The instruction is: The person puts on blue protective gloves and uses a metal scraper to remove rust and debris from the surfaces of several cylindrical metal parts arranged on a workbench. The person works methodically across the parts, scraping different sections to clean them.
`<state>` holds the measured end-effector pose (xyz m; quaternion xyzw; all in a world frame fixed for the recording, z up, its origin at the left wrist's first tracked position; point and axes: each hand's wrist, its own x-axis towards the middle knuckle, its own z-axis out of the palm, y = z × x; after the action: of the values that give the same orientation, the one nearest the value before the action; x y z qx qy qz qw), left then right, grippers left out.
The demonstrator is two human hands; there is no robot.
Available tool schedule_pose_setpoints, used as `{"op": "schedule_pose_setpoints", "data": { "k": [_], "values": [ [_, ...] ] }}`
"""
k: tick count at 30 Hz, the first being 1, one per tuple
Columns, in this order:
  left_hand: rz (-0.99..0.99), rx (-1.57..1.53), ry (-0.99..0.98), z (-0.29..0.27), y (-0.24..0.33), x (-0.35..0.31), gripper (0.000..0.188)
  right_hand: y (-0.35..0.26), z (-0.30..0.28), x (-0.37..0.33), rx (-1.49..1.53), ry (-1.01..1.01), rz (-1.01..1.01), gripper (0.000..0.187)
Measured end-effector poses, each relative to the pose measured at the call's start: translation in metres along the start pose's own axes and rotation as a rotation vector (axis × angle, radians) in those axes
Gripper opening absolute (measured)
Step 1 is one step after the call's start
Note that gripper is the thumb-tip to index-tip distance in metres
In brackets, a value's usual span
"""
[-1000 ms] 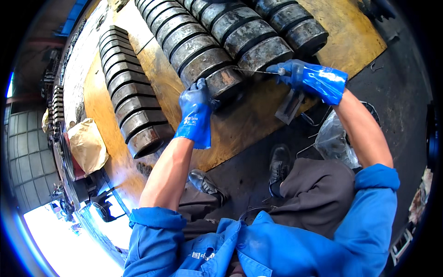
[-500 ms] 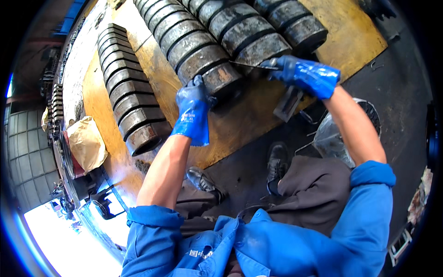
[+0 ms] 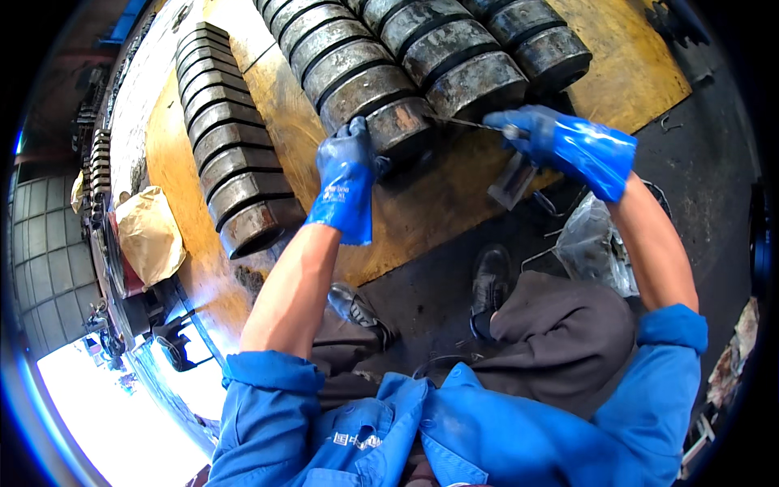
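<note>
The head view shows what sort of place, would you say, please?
Probably a metal workshop: metal cylinders lie in rows on a stained yellow surface, and blue work gloves are worn.

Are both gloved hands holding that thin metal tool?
No, only the right hand holds the thin tool; the left hand is at the end metal piece.

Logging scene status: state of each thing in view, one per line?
Left hand: gloved, fingers against the end ring
Right hand: gloved, closed on the slim tool
Slim tool: held, tip by the end ring, contact unclear
End ring: lying on its side, scuffed
Left row of rings: lined up, apart from the others
Tan sheet: creased
Clear plastic: crumpled
</note>
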<state>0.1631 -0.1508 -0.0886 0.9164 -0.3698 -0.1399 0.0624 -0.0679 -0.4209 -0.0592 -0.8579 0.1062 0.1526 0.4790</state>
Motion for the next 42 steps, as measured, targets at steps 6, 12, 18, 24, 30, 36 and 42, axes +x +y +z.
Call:
{"op": "schedule_pose_setpoints", "data": {
  "k": [6,12,18,24,30,36,42],
  "values": [
    [0.07,0.148,0.062,-0.011,0.008,-0.01,0.068,0.003,-0.005,-0.005,-0.221,0.018,-0.112,0.036],
    [0.07,0.162,0.068,-0.006,0.009,-0.003,0.059,-0.018,-0.003,0.006,-0.377,0.14,-0.146,0.023],
    [0.045,0.131,0.039,0.0,0.0,-0.005,0.062,-0.053,-0.004,-0.002,-0.189,0.123,0.163,0.047],
    [0.076,0.213,0.109,-0.002,0.006,-0.01,0.05,-0.064,-0.012,-0.005,-0.109,-0.045,0.369,0.035],
    [0.013,0.221,0.073,0.011,-0.018,0.0,0.061,-0.075,-0.006,0.005,-0.471,0.053,-0.056,0.033],
    [0.11,0.216,0.081,-0.006,0.005,-0.01,0.073,-0.091,-0.001,0.0,-0.232,0.141,0.017,0.056],
    [0.121,0.228,0.103,-0.004,-0.003,-0.009,0.077,-0.118,-0.012,0.002,-0.174,0.018,0.38,0.061]
  ]
}}
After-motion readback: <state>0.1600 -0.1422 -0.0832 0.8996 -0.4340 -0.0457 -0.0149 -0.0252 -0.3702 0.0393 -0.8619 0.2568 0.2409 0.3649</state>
